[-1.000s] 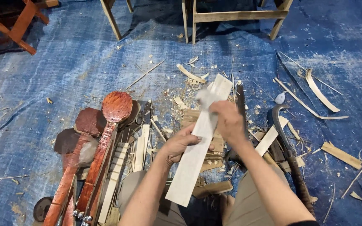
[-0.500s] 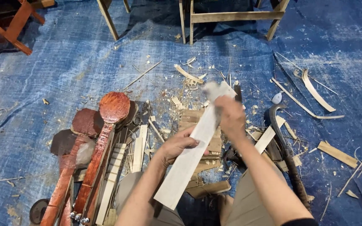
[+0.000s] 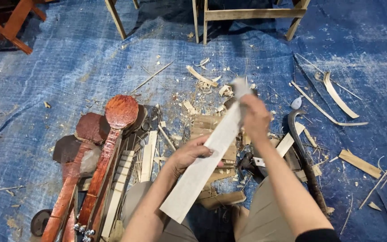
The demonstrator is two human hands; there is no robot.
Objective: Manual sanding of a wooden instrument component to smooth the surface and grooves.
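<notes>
A long pale wooden plank (image 3: 202, 166) slants from lower left to upper right above my lap. My left hand (image 3: 189, 154) grips it near the middle, fingers wrapped over its edge. Higher up, my right hand (image 3: 255, 117) is closed around something at the plank's upper end; whether it holds a tool or the plank itself is hidden by the fingers. Under the plank lies a stack of short wooden blocks (image 3: 209, 127) amid shavings.
Reddish carved instrument necks with round heads (image 3: 113, 134) lie at the left with pale fretted strips (image 3: 121, 179). A curved dark blade tool (image 3: 303, 152) lies at the right. Wood offcuts (image 3: 359, 163), shavings and chair legs (image 3: 202, 22) sit on the blue tarp (image 3: 68, 67).
My right hand slid up along the plank toward its far end. The plank has tilted slightly and my left hand kept its grip.
</notes>
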